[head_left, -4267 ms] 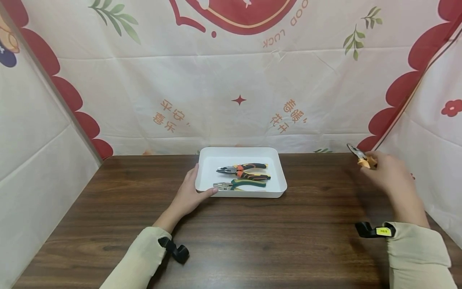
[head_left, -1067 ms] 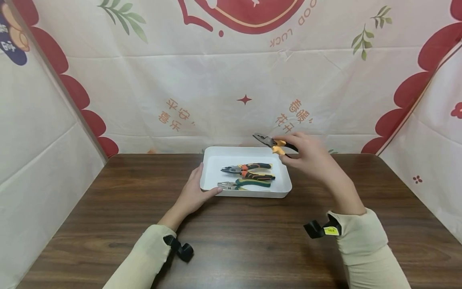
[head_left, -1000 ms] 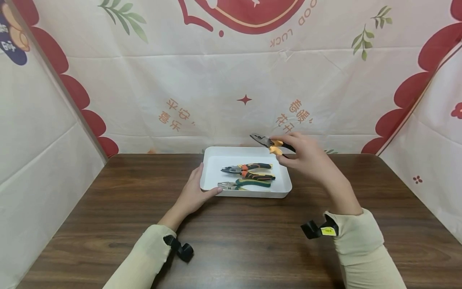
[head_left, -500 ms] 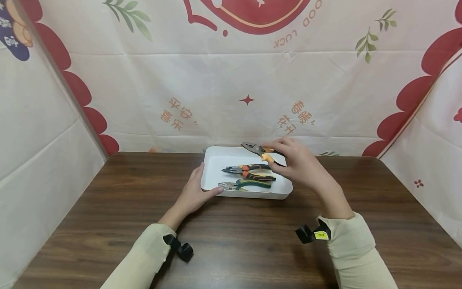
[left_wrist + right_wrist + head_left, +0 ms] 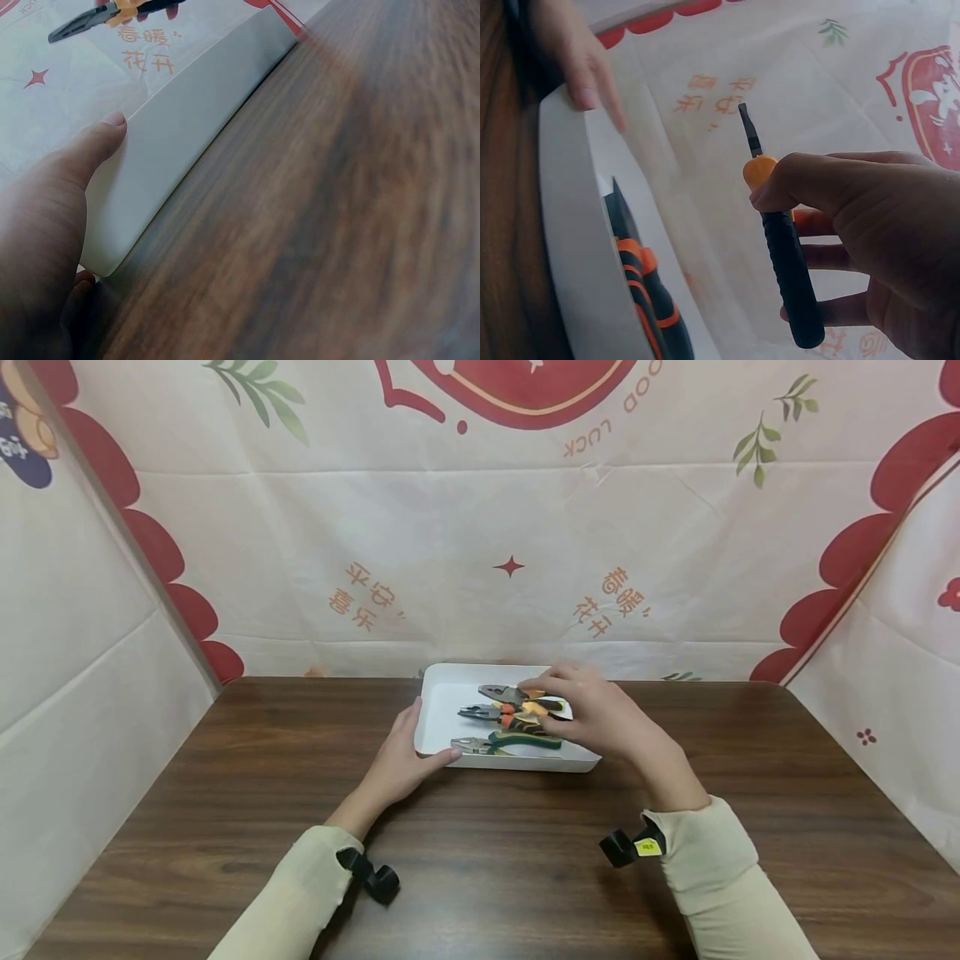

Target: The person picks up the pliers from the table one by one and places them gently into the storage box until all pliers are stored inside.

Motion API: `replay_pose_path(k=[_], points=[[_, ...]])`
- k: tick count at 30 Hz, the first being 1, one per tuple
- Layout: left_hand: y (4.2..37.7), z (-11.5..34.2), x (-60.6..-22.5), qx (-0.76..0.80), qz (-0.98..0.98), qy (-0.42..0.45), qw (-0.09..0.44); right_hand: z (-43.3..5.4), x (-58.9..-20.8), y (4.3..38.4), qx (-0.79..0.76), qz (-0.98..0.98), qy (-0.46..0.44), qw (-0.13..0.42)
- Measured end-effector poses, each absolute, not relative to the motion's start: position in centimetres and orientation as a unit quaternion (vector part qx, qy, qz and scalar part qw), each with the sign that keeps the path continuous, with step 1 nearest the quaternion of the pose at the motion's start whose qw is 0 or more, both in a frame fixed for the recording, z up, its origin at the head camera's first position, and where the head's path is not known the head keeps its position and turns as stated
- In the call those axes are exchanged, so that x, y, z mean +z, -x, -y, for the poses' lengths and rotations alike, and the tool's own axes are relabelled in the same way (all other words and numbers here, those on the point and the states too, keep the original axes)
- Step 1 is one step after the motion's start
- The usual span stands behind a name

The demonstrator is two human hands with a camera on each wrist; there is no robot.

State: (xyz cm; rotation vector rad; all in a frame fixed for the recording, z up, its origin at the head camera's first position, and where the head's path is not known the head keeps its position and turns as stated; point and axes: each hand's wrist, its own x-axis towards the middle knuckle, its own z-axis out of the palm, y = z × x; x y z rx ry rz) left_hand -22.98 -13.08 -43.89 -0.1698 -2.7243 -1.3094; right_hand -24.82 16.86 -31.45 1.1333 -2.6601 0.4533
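My right hand (image 5: 600, 714) pinches combination pliers (image 5: 501, 693) with yellow and black handles, low over the back of a white tray (image 5: 521, 763). In the right wrist view, thumb and fingers wrap the handles of these pliers (image 5: 786, 259). My left hand (image 5: 393, 756) holds the tray's front left corner, thumb on the front rim and fingers along the left side. Inside lie pliers with orange and black handles (image 5: 483, 713), partly covered by the held pair, and pliers with green handles (image 5: 525, 740) nearer the front wall.
A brown wooden table (image 5: 480, 860) carries the tray near its back edge. A printed white cloth (image 5: 450, 527) hangs behind, and similar cloth panels flank both sides. Each wrist wears a black camera mount.
My right hand has brought the yellow-handled pliers from the far right, leftward and then down over the tray. The left hand keeps its place on the tray's corner.
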Motion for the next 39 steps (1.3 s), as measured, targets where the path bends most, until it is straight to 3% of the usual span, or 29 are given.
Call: replay_pose_path(k=[28,39], points=[[22.9,12.9,-43.8,-0.433,0.898,0.052,0.053,-14.4,-35.3,25.5,0.116,0.912,-0.394,0.004],[22.9,13.0,-43.7,-0.430,0.900,0.051,0.052,-14.4,-35.7,25.8,0.114,0.910,-0.398,-0.002]])
